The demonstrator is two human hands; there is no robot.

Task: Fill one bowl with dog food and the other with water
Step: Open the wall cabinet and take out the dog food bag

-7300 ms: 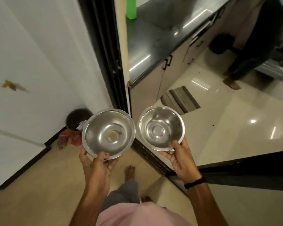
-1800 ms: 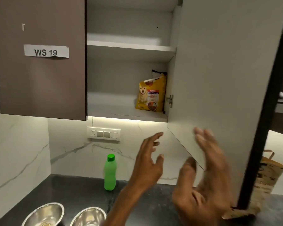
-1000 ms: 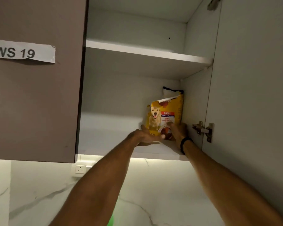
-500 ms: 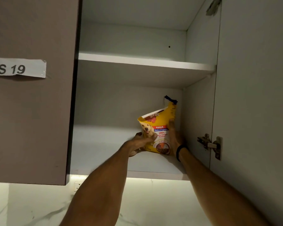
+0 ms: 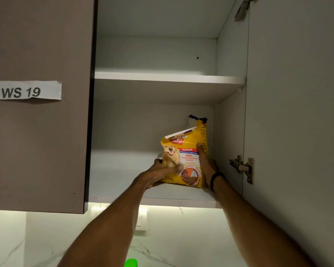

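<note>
There are two hands, left hand [image 5: 162,173] and right hand [image 5: 207,166], one wristband [image 5: 217,178] and one bag [image 5: 185,151]. Two shelves, upper shelf [image 5: 170,78] and lower shelf [image 5: 120,182]; two doors, closed door [image 5: 39,141] and open door [image 5: 297,112]; two hinges, top hinge [image 5: 242,8] and lower hinge [image 5: 243,168]. One label [image 5: 25,90], one green cap [image 5: 131,263], one switch plate [image 5: 141,220].

Lower shelf [image 5: 123,178]: white board in open wall cabinet [image 5: 41,151]. One yellow bag [image 5: 189,151] on it, upright, at the right end, near the side wall, top flap torn open. Upper shelf [image 5: 162,77]: white, viewed from below, top surface hidden.
</note>
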